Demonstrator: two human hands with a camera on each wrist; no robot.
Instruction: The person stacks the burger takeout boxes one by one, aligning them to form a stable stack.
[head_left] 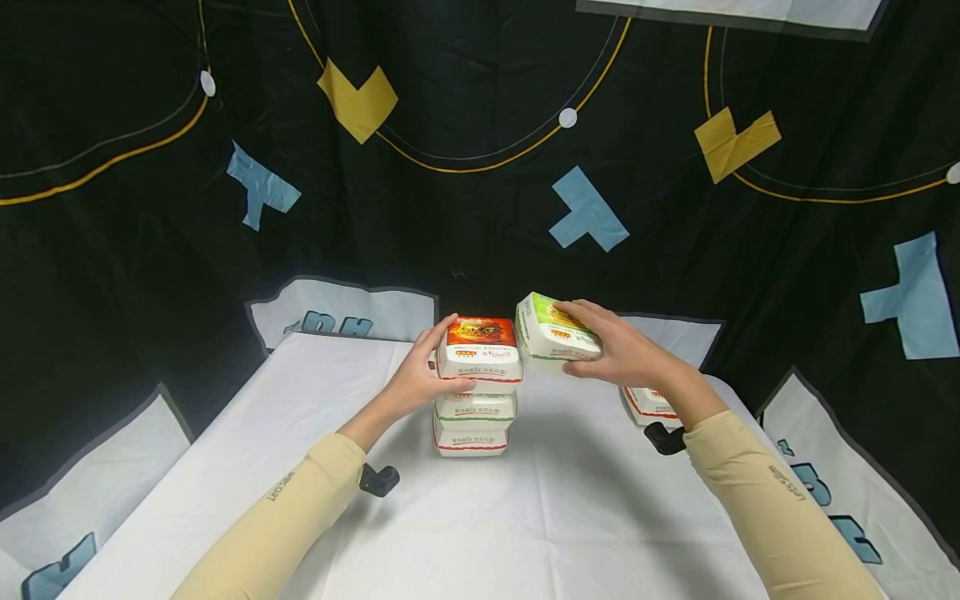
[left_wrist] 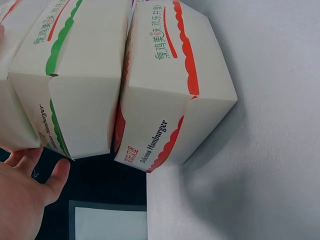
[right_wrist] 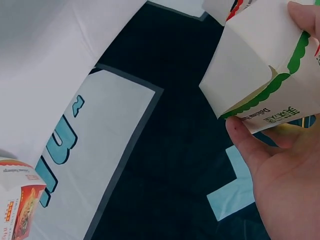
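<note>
Three burger boxes stand stacked mid-table in the head view: a red-trimmed bottom box (head_left: pixel 472 442), a green-trimmed middle box (head_left: pixel 476 408) and a red-topped box (head_left: pixel 480 358) uppermost. My left hand (head_left: pixel 416 371) grips the uppermost box at its left side, thumb along the lower front edge. In the left wrist view the bottom box (left_wrist: pixel 175 85) and middle box (left_wrist: pixel 85 90) show large. Right of the stack's top, my right hand (head_left: pixel 622 346) holds a green-topped burger box (head_left: pixel 551 333), tilted and raised off the table. Its thumb and fingers span that box (right_wrist: pixel 260 65) in the right wrist view.
Another red burger box (head_left: pixel 647 404) sits on the table's right side, partly behind my right forearm. White cloth covers the table (head_left: pixel 540 525). Behind it hangs a black curtain (head_left: pixel 465 225) with taped shapes and cords.
</note>
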